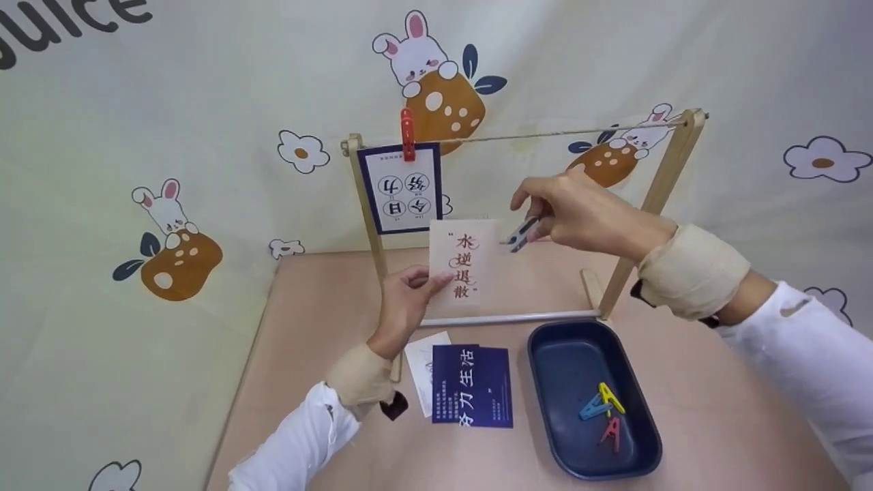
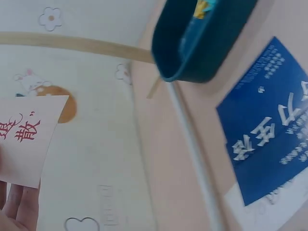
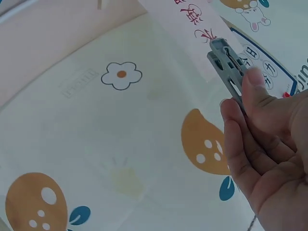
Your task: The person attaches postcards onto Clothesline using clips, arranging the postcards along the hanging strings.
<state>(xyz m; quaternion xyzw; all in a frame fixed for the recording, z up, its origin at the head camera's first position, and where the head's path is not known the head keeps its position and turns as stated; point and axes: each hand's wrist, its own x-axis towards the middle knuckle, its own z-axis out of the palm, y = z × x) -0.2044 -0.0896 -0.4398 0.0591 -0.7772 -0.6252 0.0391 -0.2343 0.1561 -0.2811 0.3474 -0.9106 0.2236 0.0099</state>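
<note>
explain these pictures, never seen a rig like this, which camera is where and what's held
No machine here, just a person working bare-handed. The wide picture comes from a camera on the head; the other two from the left and right wrists. The left hand holds a white card; the right hand pinches a grey clip. Behind them, a red clip holds a blue-edged card on a frame's string. On the table lie more cards and a tray with three clips.
</note>
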